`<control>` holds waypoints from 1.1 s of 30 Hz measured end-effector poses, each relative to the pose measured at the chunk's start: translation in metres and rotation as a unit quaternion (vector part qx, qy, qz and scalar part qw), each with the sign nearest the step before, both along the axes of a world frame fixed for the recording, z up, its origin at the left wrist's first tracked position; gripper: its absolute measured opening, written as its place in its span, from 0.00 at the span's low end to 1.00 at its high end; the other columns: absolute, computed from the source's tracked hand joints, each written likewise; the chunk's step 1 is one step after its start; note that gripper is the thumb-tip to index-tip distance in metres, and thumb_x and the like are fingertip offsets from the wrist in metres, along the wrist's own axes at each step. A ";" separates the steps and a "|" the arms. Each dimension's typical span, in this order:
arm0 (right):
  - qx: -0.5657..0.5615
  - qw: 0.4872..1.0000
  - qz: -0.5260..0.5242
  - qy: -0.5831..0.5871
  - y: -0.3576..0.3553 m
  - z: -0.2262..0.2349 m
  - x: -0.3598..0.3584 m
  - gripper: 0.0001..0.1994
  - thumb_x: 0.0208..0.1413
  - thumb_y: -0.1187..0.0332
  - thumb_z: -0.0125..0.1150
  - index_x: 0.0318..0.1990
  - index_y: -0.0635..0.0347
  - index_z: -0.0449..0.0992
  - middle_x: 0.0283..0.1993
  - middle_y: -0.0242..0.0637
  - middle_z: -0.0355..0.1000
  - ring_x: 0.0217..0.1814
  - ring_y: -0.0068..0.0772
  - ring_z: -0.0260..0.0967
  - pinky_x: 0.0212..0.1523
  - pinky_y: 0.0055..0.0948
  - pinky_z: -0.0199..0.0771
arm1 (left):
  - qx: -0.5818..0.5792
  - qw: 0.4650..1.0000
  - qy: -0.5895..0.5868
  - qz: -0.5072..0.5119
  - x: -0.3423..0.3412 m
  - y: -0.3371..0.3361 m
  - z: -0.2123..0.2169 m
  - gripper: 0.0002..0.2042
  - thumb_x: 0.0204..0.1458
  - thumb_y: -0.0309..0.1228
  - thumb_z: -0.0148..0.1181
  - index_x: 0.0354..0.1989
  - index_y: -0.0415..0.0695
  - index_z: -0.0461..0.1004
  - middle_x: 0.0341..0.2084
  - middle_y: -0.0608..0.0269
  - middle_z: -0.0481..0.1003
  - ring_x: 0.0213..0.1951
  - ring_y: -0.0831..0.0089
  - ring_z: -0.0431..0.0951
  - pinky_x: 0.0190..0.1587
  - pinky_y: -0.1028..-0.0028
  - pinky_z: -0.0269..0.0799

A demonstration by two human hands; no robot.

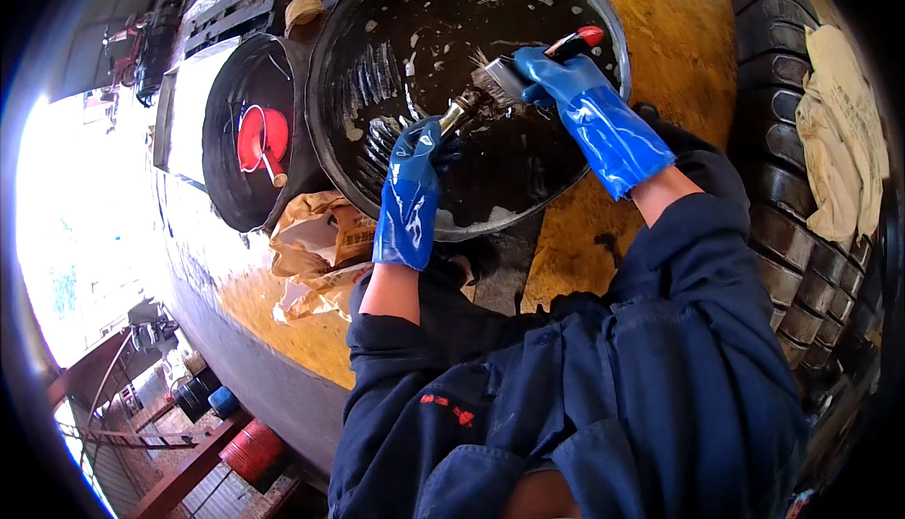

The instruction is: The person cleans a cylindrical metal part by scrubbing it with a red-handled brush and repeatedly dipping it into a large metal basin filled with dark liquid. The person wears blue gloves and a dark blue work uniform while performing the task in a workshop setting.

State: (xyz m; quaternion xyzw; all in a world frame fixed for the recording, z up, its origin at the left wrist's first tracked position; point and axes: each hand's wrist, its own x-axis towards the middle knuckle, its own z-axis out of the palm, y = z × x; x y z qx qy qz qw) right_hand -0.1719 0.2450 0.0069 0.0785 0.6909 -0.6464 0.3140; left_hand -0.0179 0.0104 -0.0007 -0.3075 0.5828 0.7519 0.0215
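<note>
Over the wide black tub [471, 231] on the workshop floor, I can see both of the person's hands, each in a shiny blue glove that reaches past the wrist. The left hand [413, 149] is clamped on one end of a short, brassy metal piece [456, 115], its fingers curled around it, and the free end points up and to the right, near the middle of the tub. The right hand [554, 74] grips a flat brush [505, 78], fingers wrapped about it where the handle meets the metal band; the red tip of the handle sticks up beyond the glove. The bristles slant down beside the free end of the metal piece; whether they touch it, I cannot tell. Dark liquid [528, 180] lies below, flecked with pale foam. Just left of the tub sits a smaller black bucket [222, 165], with a red dipper [264, 132] inside, its wooden handle tilted toward the person. Crumpled brown paper [325, 241] lies near the bucket and the tub. Over on the right, a pale sack [839, 132] drapes across a big black tyre [765, 114] with deep tread, beyond a strip of stained yellow floor [674, 19].
</note>
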 end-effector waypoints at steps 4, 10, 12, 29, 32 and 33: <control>-0.018 0.997 0.070 0.025 -0.019 -0.005 0.006 0.20 0.60 0.49 0.66 0.40 0.59 0.84 0.32 0.34 0.81 0.32 0.22 0.77 0.35 0.25 0.75 | 0.115 0.993 -0.010 0.034 0.005 -0.018 -0.010 0.16 0.66 0.42 0.60 0.54 0.45 0.77 0.32 0.60 0.81 0.27 0.70 0.79 0.28 0.77 0.68; -0.111 0.993 0.026 0.034 0.001 -0.026 -0.002 0.21 0.60 0.51 0.69 0.45 0.62 0.84 0.37 0.38 0.82 0.35 0.25 0.79 0.34 0.24 0.78 | 0.235 0.966 -0.059 0.094 -0.003 -0.013 0.001 0.17 0.67 0.50 0.56 0.45 0.49 0.76 0.22 0.63 0.73 0.21 0.70 0.70 0.21 0.73 0.61; -0.248 0.968 0.021 0.029 -0.009 -0.009 0.005 0.21 0.61 0.54 0.69 0.50 0.65 0.83 0.43 0.39 0.83 0.38 0.25 0.81 0.34 0.20 0.79 | 0.248 0.966 -0.022 0.066 0.006 -0.020 -0.008 0.17 0.67 0.51 0.56 0.44 0.49 0.76 0.22 0.63 0.72 0.20 0.70 0.68 0.20 0.73 0.59; 0.003 0.969 0.163 0.183 -0.011 0.019 -0.009 0.18 0.60 0.56 0.57 0.24 0.58 0.76 0.20 0.30 0.69 0.26 0.21 0.67 0.32 0.29 0.68 | 0.303 0.952 -0.024 0.030 0.007 -0.030 -0.021 0.21 0.68 0.55 0.51 0.40 0.49 0.75 0.17 0.66 0.69 0.17 0.68 0.66 0.21 0.69 0.62; -0.035 0.968 0.170 0.184 -0.012 0.016 -0.013 0.16 0.63 0.56 0.58 0.29 0.57 0.79 0.23 0.29 0.72 0.28 0.20 0.70 0.35 0.28 0.71 | 0.298 0.953 -0.026 0.040 0.006 -0.024 -0.009 0.20 0.67 0.54 0.53 0.38 0.49 0.76 0.18 0.66 0.70 0.17 0.69 0.67 0.20 0.70 0.62; -0.068 0.965 0.179 0.179 -0.016 0.017 -0.010 0.15 0.63 0.56 0.59 0.31 0.56 0.81 0.24 0.29 0.74 0.29 0.20 0.71 0.36 0.28 0.72 | 0.288 0.957 -0.023 0.034 0.007 -0.028 -0.013 0.20 0.67 0.54 0.53 0.39 0.48 0.76 0.18 0.66 0.70 0.17 0.69 0.67 0.20 0.71 0.61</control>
